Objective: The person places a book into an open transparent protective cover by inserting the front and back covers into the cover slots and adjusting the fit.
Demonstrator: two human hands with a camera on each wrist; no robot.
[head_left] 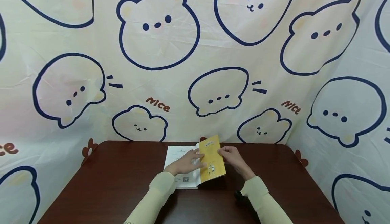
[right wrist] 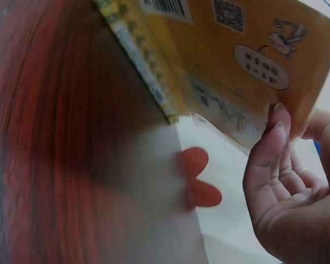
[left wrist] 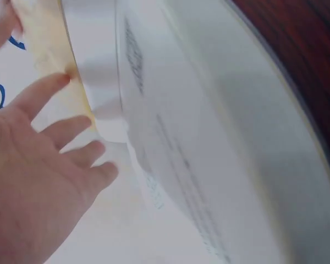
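An open book with white pages (head_left: 175,153) lies near the far side of the table, and its yellow cover (head_left: 211,158) stands raised on the right. My right hand (head_left: 235,158) pinches that cover at its outer edge between thumb and fingers. From the left, my left hand (head_left: 185,163) reaches across the white page, fingers spread and relaxed, fingertips at the yellow sheet. In the right wrist view the cover's outer side (right wrist: 206,52) shows a barcode, a square code and a cartoon. The left wrist view shows the loosely bent fingers beside the pages (left wrist: 170,165).
The dark brown wooden table (head_left: 106,183) extends around the book. A cloth (head_left: 158,47) printed with cartoon bear outlines hangs behind the table and at both sides. A small dark object (head_left: 239,196) shows by the right sleeve.
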